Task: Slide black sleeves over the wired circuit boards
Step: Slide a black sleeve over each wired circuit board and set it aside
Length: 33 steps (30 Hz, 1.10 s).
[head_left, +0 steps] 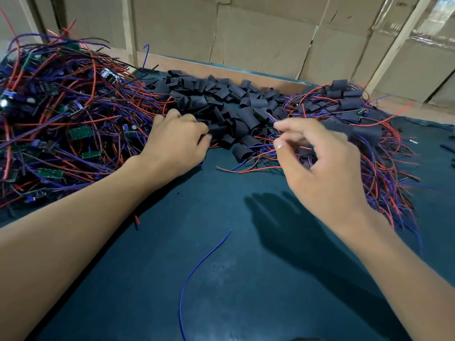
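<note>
No text, label, brand or number could be read anywhere in the view. The cardboard boxes [266,43] at the back showed only some faint dark print near the upper right corner, too blurred to make out. The small green circuit boards [80,132] in the wire pile were too small to show any marking.
</note>
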Tool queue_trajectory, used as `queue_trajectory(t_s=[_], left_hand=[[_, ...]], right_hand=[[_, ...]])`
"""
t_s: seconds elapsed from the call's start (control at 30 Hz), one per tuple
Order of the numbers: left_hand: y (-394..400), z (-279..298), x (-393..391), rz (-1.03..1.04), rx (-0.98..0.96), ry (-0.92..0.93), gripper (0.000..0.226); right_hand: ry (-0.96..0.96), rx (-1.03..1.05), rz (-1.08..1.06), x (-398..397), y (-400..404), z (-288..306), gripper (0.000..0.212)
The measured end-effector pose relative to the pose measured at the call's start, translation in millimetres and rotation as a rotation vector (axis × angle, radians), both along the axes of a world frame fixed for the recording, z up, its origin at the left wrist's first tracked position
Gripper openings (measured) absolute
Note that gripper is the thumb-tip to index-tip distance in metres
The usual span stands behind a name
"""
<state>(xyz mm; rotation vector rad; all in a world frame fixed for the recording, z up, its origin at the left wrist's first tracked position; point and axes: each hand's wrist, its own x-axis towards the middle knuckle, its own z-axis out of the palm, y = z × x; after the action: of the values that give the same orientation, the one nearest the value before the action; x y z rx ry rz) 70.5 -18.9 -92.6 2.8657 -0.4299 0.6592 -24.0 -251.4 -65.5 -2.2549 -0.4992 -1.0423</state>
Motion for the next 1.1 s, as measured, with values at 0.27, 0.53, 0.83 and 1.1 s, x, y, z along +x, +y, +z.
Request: queue_trajectory(t_s=[0.27, 0.53, 0.83, 1.1], left_hand=[[-22, 32, -50, -0.521, -0.706, 0.3, 0.029], [-20, 31, -51, -0.532, -0.61, 0.549, 0.03], [32, 51, -22, -0.166, 0.163, 0.165, 0.036], [43, 44, -3, -0.117, 0.262, 0.401, 0.023]], right_hand=[[0.189, -0.211, 0.132, 5, -6, -7, 0.066], [0.237, -0.276, 0.065, 5, -6, -7, 0.045], [0.396, -0.033, -0.04, 8, -7, -10, 0.02], [0.403, 0.002, -0.019, 7, -7, -13, 0.023]])
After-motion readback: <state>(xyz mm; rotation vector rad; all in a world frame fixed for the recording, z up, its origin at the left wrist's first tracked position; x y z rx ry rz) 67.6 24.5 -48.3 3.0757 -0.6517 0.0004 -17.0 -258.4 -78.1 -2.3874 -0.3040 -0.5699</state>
